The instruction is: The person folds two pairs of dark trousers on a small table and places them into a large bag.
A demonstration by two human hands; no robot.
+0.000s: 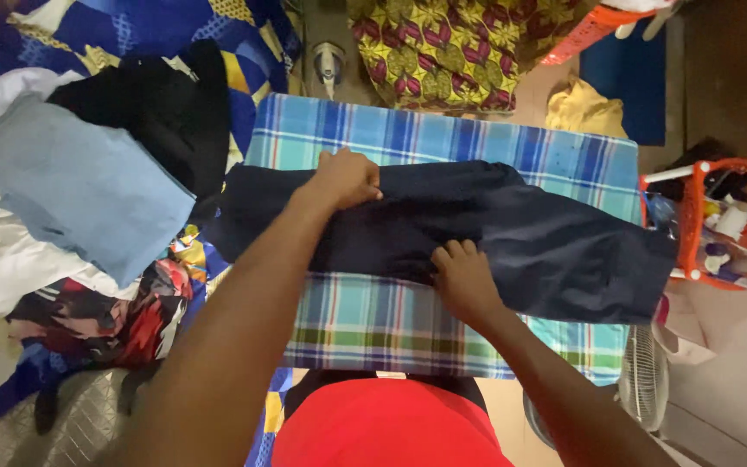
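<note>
A dark navy garment (512, 233) lies spread across a board covered in blue-green plaid cloth (373, 324). My left hand (345, 177) grips the garment's upper edge near its left end, fingers curled over the fabric. Lower down, my right hand (462, 278) rests on the near edge of the garment, fingers bent and pressing on the cloth. The garment's right end hangs past the board's right side.
An iron (328, 65) stands behind the board. To the left lies a pile of clothes: a light blue folded piece (79, 186), a black one (166, 104), white fabric. An orange basket (728, 220) of bottles stands at right, a fan (646, 376) below it.
</note>
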